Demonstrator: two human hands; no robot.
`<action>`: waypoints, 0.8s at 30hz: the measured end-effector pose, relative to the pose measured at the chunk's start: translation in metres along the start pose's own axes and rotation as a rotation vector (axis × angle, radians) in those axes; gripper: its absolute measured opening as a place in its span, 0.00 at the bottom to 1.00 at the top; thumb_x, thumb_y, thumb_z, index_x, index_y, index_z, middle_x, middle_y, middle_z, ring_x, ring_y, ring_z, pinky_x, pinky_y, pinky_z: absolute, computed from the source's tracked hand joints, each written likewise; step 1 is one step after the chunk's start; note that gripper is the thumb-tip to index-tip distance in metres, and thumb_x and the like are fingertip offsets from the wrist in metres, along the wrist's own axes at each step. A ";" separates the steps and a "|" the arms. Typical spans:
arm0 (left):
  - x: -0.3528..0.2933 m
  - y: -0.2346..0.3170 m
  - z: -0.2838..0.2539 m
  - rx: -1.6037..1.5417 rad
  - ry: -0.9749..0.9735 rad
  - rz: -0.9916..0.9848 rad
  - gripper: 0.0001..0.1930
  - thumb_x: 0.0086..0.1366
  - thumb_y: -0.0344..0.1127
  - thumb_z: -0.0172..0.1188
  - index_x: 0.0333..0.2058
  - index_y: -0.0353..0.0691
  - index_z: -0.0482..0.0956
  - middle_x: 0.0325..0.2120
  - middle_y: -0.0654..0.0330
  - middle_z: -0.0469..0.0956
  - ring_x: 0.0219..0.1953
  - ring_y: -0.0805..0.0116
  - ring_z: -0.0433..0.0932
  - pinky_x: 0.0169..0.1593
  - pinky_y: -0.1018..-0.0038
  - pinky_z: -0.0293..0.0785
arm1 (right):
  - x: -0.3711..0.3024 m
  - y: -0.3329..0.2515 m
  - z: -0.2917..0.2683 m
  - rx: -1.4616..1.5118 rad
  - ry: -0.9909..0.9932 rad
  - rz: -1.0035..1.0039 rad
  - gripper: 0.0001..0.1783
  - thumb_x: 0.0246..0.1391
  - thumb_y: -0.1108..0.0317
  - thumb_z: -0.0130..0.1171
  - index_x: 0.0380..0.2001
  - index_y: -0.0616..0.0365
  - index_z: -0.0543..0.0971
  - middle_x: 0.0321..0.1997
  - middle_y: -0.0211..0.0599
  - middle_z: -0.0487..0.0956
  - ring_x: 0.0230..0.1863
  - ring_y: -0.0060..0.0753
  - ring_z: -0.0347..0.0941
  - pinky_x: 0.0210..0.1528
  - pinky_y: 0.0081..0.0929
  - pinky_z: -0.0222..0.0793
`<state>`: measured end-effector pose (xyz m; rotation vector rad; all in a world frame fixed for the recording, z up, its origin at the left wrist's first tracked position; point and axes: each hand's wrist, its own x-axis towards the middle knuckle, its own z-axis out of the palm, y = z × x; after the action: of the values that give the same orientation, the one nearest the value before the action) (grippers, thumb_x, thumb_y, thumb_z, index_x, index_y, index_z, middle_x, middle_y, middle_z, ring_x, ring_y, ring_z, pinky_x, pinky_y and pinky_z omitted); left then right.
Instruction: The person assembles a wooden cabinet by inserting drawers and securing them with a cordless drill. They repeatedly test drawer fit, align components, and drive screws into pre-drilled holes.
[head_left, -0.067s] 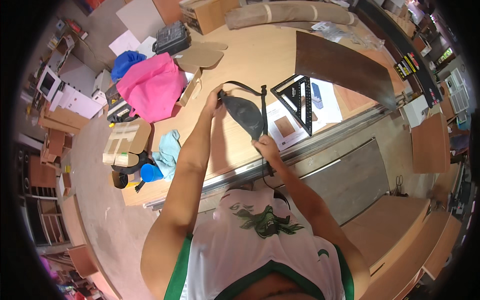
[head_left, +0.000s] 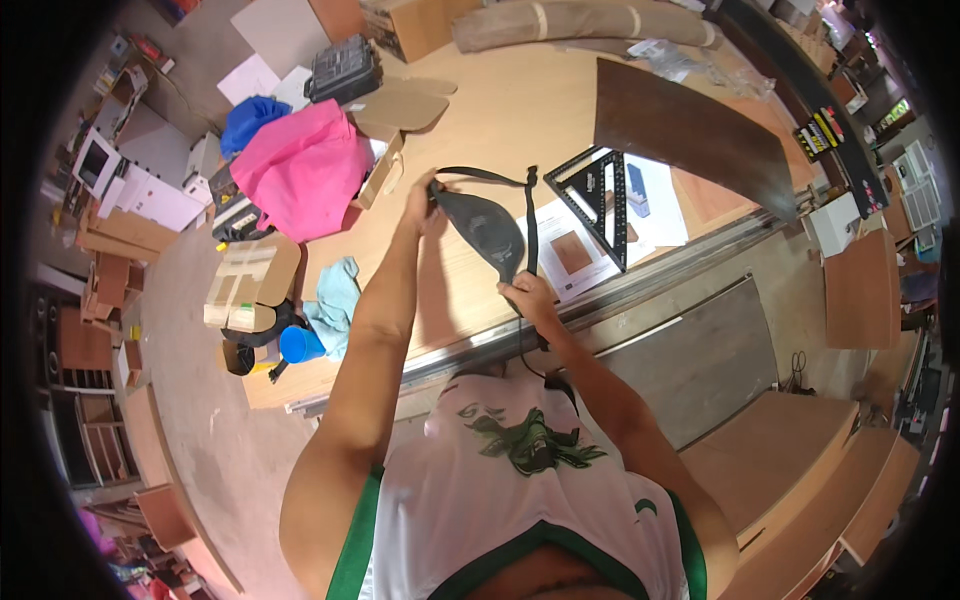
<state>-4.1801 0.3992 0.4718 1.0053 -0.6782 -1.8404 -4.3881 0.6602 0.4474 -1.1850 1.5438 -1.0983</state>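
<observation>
A dark grey waist bag is stretched between my hands above the wooden tabletop. My left hand is closed on its far left end. Lower and to the right, my right hand grips the near end between thumb and fingers. The bag's black strap loops out from the left end, bends at a buckle at the far right and runs down toward my right hand. A thin end dangles below that hand. Just right of the strap, a black triangular square lies over printed sheets.
Left on the table are a pink cloth, a cardboard box, a light blue rag and a blue cup. A dark curved sheet lies at the far right, a wrapped roll at the back.
The bag and both hands have shifted slightly to the left, and the bag's face has turned a little. Both hands keep their hold.
</observation>
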 end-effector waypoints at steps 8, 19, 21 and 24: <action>-0.070 -0.018 -0.109 0.605 0.690 0.210 0.15 0.70 0.45 0.59 0.41 0.37 0.77 0.32 0.60 0.80 0.31 0.69 0.76 0.38 0.74 0.74 | 0.009 -0.007 0.004 0.044 -0.369 0.046 0.15 0.61 0.63 0.67 0.27 0.63 0.77 0.26 0.27 0.73 0.28 0.17 0.68 0.30 0.21 0.64; -0.208 -0.121 0.090 1.111 0.432 0.161 0.12 0.66 0.38 0.66 0.32 0.33 0.78 0.21 0.54 0.79 0.21 0.68 0.77 0.29 0.68 0.74 | 0.087 -0.040 -0.076 -0.453 -0.862 -0.236 0.16 0.66 0.57 0.53 0.45 0.54 0.83 0.40 0.51 0.83 0.42 0.56 0.80 0.47 0.47 0.73; -0.219 -0.124 0.105 1.189 0.539 0.182 0.11 0.66 0.36 0.65 0.32 0.32 0.78 0.22 0.47 0.79 0.22 0.59 0.78 0.29 0.65 0.73 | 0.119 -0.049 -0.085 -0.582 -0.909 -0.319 0.15 0.67 0.56 0.52 0.43 0.52 0.83 0.39 0.49 0.84 0.43 0.54 0.81 0.47 0.47 0.74; -0.232 -0.136 0.109 1.199 0.635 0.199 0.10 0.67 0.35 0.63 0.33 0.33 0.79 0.22 0.48 0.79 0.22 0.57 0.77 0.29 0.65 0.73 | 0.178 -0.072 -0.082 -0.687 -0.945 -0.513 0.15 0.66 0.55 0.53 0.40 0.50 0.84 0.39 0.47 0.84 0.42 0.54 0.81 0.47 0.48 0.74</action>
<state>-4.2740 0.6711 0.5059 2.0401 -1.4259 -0.7101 -4.4814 0.4852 0.5133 -2.2270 0.8564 -0.1300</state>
